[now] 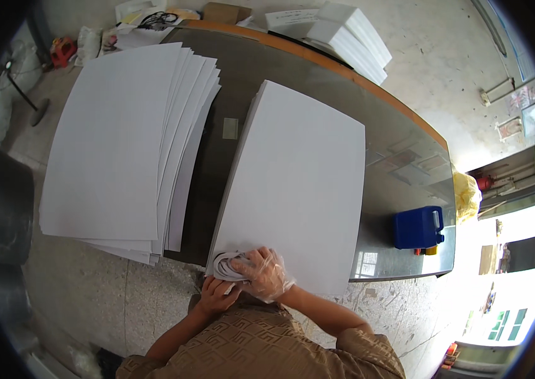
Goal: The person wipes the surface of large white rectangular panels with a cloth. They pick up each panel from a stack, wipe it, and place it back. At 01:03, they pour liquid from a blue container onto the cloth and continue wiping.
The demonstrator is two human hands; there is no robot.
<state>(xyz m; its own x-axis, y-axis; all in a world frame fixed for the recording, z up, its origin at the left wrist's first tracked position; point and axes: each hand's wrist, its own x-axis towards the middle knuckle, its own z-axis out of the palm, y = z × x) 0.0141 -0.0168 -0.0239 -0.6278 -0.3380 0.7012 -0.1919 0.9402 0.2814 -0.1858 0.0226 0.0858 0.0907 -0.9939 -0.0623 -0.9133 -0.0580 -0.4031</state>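
A stack of large white sheets (pixel 299 170) lies in front of me on a dark table. My right hand (pixel 266 275), in a clear plastic glove, is closed on a rolled wad of whitish cloth (pixel 228 266) and rests it on the stack's near left corner. Just below the wad, my bare left hand (pixel 215 295) is at the stack's near edge with its fingers bent. What those fingers hold, if anything, is hidden. To the left lies a second, looser pile of white sheets (pixel 112 145), its right edges fanned out.
The dark table (pixel 406 189) has a wooden far edge. A blue jug (pixel 418 227) stands at its right end. White foam blocks (pixel 351 39) lie beyond the far edge. A dark bin-like container (pixel 3 202) stands at left, a yellow plastic bag (pixel 466 194) past the right end.
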